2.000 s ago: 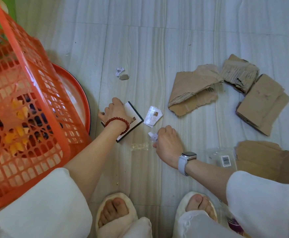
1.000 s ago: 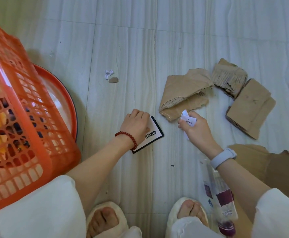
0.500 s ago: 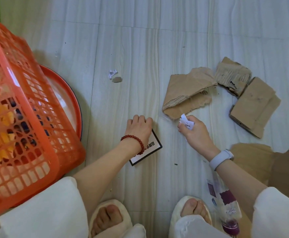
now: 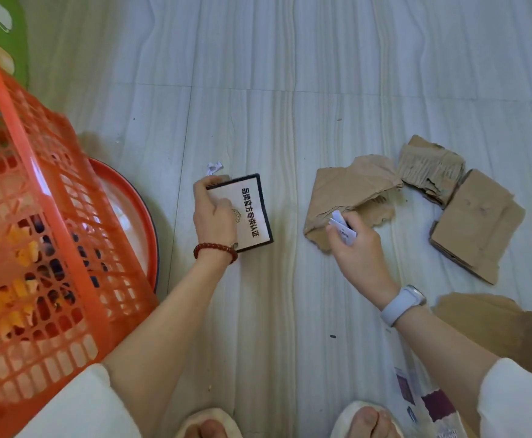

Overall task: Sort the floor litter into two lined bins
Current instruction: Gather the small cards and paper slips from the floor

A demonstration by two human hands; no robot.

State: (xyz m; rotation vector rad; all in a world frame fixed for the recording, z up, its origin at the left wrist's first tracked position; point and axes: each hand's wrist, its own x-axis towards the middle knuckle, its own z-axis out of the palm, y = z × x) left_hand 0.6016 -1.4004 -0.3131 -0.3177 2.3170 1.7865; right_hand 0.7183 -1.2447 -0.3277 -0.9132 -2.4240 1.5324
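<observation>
Where hands (image 4: 215, 213) work, three cardboard pieces (image 4: 350, 191).

Black-edged white card (image 4: 252, 213) lifted in left hand (image 4: 214, 216), torn cardboard pieces (image 4: 350, 191) on floor, possibly creased

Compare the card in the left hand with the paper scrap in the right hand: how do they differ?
The card is flat and black-bordered; the scrap is folded and borderless. The card is the larger. The left hand holds the card; the right hand pinches the scrap. Both are white and printed.
</observation>
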